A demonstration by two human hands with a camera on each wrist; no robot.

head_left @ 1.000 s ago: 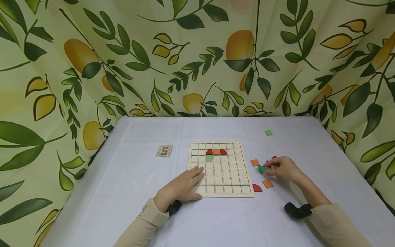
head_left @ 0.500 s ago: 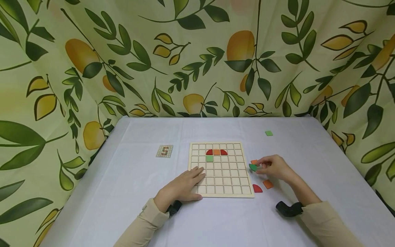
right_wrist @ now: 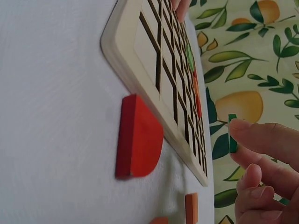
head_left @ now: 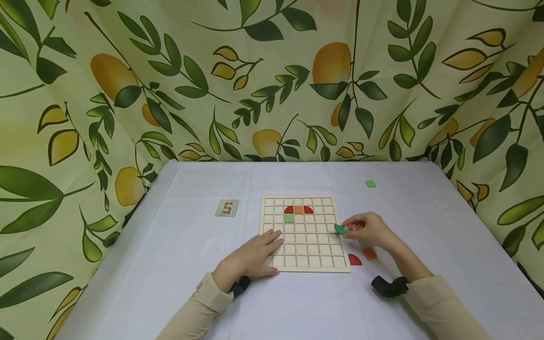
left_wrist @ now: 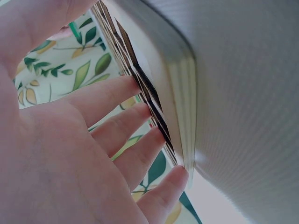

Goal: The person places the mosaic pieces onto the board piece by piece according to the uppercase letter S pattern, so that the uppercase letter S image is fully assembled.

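My right hand (head_left: 369,230) pinches a green quarter-circle tile (head_left: 339,229) between thumb and fingertips, at the right edge of the wooden grid board (head_left: 306,248). The right wrist view shows the green tile (right_wrist: 232,134) edge-on, held above the table. My left hand (head_left: 252,254) lies with straight fingers on the board's lower left part; in the left wrist view its fingertips (left_wrist: 176,179) touch the board's edge. In the upper squares sit two red quarter-circle tiles (head_left: 289,209) with an orange square tile (head_left: 299,209) between them. A light green square tile (head_left: 289,218) sits below the left red one.
A small pattern card (head_left: 227,208) with an S figure lies left of the board. Right of the board are a red quarter-circle tile (head_left: 354,259) and an orange square tile (head_left: 369,253). A light green square tile (head_left: 370,183) lies farther back. A patterned curtain (head_left: 272,85) hangs behind.
My right hand has carried the green quarter-circle tile leftward, from among the loose tiles to the board's right edge. The left hand has stayed in place on the board.
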